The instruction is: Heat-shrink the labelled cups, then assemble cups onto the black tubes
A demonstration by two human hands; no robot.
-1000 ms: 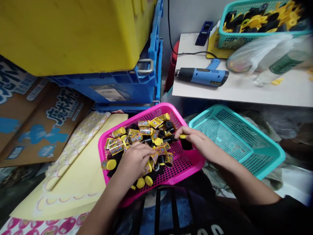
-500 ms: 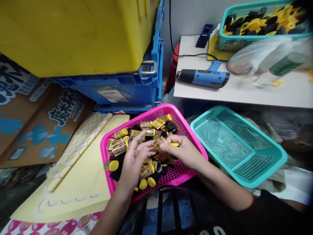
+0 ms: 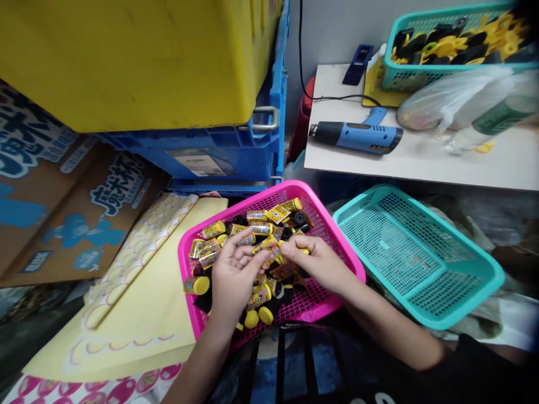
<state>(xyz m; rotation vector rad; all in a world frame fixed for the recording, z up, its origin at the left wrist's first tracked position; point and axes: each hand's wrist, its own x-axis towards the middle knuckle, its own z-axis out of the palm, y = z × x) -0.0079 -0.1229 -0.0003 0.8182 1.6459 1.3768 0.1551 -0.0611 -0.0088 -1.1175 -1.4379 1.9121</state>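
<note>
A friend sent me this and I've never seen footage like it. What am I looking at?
This comes from one camera worn on a person's head, looking down at their own bare hands. The left hand and right hand are over a pink basket heaped with small gold-labelled tubes with yellow caps. The right hand seems to hold one tube, with the left fingers touching it. A teal basket sits alongside, and a heat gun lies on a white shelf behind.
</note>
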